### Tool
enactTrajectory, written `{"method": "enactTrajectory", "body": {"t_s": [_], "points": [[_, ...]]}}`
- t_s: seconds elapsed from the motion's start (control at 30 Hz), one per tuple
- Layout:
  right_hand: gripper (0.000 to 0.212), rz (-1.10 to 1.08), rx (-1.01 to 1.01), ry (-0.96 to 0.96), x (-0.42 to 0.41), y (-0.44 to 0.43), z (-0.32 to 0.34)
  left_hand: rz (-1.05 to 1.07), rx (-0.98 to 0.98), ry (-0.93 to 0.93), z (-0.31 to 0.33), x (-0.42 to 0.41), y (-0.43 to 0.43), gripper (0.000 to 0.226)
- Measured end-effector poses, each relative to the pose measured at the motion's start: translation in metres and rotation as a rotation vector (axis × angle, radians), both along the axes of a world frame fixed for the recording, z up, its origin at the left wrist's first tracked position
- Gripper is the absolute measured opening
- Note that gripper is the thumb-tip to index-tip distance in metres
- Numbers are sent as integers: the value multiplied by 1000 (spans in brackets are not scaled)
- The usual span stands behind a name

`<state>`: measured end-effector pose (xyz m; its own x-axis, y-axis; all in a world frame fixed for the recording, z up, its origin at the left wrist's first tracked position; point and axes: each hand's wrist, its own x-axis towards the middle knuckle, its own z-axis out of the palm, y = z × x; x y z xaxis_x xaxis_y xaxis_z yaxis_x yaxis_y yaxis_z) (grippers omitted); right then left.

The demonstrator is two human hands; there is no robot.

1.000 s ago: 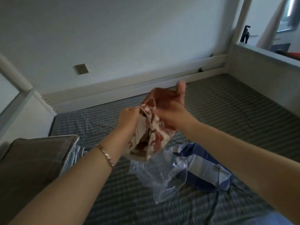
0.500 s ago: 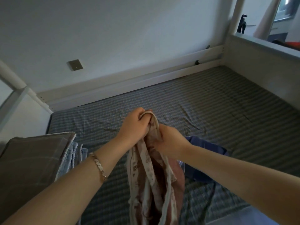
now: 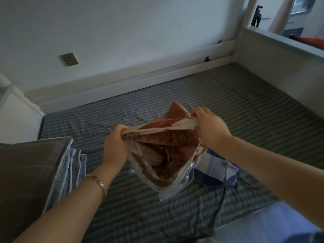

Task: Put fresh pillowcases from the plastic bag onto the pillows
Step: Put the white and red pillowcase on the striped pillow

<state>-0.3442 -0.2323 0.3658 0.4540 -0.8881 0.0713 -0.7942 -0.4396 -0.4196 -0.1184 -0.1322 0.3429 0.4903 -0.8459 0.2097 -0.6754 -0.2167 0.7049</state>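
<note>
A red-and-cream patterned pillowcase (image 3: 163,148) hangs in the air over the bed, its cream edge stretched between both hands. My left hand (image 3: 115,146) grips the left end of that edge. My right hand (image 3: 208,127) grips the right end, slightly higher. Under the hanging cloth lies a clear plastic bag (image 3: 178,186) on the mattress, and a blue-and-white checked folded pillowcase (image 3: 217,171) rests beside it on the right. A brownish-grey pillow (image 3: 26,176) lies at the left, on top of folded blue checked cloth (image 3: 70,169).
The checked grey-blue mattress (image 3: 201,102) fills the middle. A white bed rail (image 3: 133,76) and wall with a socket (image 3: 69,59) run along the far side. A white side panel (image 3: 280,58) closes the right. A white post (image 3: 10,88) stands far left.
My hands were close together on the bunched pillowcase. They have moved apart, stretching its edge wide and opening the cloth above the plastic bag.
</note>
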Motion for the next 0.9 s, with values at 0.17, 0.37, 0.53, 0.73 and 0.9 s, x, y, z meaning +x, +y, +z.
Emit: {"method": "enactTrajectory", "body": {"t_s": [0.17, 0.37, 0.53, 0.73, 0.9], "points": [[29, -98, -116, -87, -3, -19, -2, -104, -16, -150, -1, 16, -17, 21], [31, -299, 155, -7, -20, -70, -79, -779, 442, -527, -43, 2, -45, 55], [42, -195, 470, 252, -43, -99, -143, -639, 531, -430, -84, -17, -87, 40], [58, -151, 711, 724, -102, -143, -263, -161, 765, 61, -195, -88, -155, 11], [55, -550, 927, 533, -146, -194, -373, -28, 684, -13, -283, -140, -206, 27]]}}
